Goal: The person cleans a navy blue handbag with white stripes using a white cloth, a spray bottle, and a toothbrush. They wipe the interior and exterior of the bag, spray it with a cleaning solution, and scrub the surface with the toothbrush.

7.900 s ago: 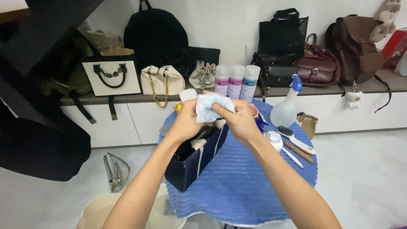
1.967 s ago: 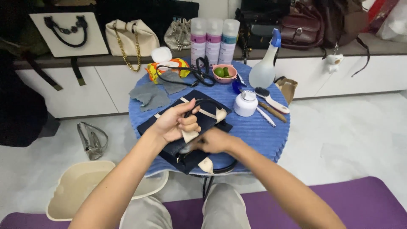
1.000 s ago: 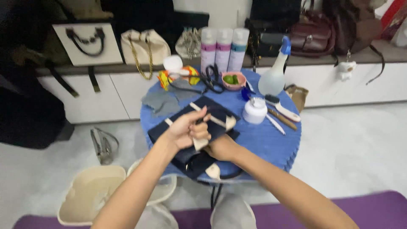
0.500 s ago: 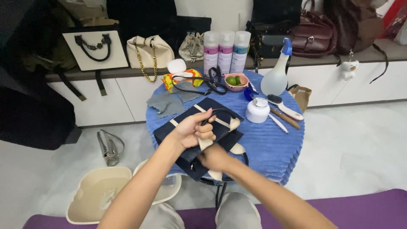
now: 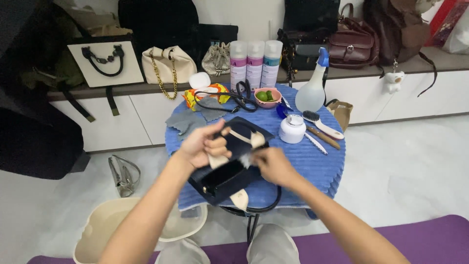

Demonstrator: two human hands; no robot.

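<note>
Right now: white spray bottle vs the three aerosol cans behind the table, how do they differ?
The spray bottle is translucent white with a blue trigger head; the three aerosol cans have plain white caps and coloured bands. The spray bottle widens toward its base, while the cans are straight cylinders. The bottle stands on the blue table cover; the cans seem to stand further back, by the shelf. All stand upright, and neither hand touches them.

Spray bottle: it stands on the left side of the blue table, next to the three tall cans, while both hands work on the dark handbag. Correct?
Not quite. The head view shows the spray bottle on the table's right side, beside the three cans. The left hand and right hand are on the dark handbag.
</note>
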